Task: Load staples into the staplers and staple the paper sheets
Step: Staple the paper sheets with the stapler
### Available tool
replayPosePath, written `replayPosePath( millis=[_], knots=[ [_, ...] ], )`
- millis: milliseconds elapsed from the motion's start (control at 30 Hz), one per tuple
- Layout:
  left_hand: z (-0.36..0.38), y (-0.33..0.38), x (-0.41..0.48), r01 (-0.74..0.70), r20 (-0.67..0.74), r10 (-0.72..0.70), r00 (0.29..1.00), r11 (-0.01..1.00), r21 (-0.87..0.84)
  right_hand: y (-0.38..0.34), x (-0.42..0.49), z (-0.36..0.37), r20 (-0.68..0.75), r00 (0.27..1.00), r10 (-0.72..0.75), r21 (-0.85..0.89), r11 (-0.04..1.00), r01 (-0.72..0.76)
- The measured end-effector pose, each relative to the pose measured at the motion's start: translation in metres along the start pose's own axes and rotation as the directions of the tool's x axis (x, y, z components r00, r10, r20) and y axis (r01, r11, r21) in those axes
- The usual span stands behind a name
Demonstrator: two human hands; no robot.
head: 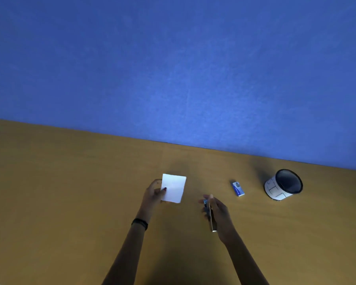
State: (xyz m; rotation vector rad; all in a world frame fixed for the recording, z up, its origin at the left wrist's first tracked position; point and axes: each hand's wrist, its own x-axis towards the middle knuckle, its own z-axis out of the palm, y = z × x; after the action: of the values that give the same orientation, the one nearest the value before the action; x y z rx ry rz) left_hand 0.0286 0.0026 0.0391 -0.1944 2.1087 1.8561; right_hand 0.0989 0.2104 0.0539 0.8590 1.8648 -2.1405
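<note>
As I look on, count: 1 paper (174,188), 1 stapler (212,223), 1 staple box (238,189), 1 cup (284,185).
Left hand (153,194): pinches paper.
Right hand (219,211): grips stapler.

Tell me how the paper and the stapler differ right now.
The paper is white, flat and broad; the stapler is dark, narrow and long. The left hand pinches the paper by its edge; the right hand grips the stapler. Both are held over the table, apart from each other.
</note>
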Motion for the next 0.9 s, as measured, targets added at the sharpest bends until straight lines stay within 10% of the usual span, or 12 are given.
replayPosePath(
  millis=[900],
  knots=[
    [0.088,0.029,-0.088,0.041,0.093,-0.014,0.996,0.953,-0.299,0.002,-0.080,-0.041,0.002,0.994,-0.109,0.016,0.994,0.109]
  ],
)
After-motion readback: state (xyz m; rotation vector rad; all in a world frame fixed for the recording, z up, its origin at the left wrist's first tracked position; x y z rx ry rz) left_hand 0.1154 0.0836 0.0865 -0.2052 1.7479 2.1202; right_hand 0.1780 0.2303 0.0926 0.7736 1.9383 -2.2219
